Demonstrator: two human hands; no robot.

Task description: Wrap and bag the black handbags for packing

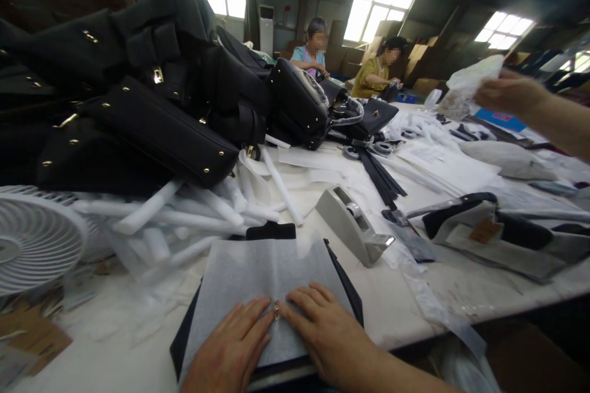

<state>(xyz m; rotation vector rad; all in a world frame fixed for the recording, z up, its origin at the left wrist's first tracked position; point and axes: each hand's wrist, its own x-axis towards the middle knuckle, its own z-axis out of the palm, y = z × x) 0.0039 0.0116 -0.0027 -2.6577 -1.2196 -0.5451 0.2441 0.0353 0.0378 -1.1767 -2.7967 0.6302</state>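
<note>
My left hand point(233, 344) lies on a thin white sheet point(244, 264), its fingers stretched out together. My right hand point(322, 328) rests flat on the same sheet, fingers spread. Between the two hands' fingertips shows a small gold metal fitting point(276, 311) at a crease in the sheet. Under the sheet is a flat black piece point(348, 291), perhaps a bag; its edges stick out at both sides, and most of it is hidden. A grey tape dispenser point(345, 224) stands just beyond, to the right.
Black handbags point(157, 129) are heaped at the left above white foam tubes point(203, 215) and a white fan point(37, 245). Black strips point(380, 175) lie mid-table. Another person's arm point(530, 98) holds clear plastic point(470, 83) at right. Two co-workers point(313, 52) sit behind.
</note>
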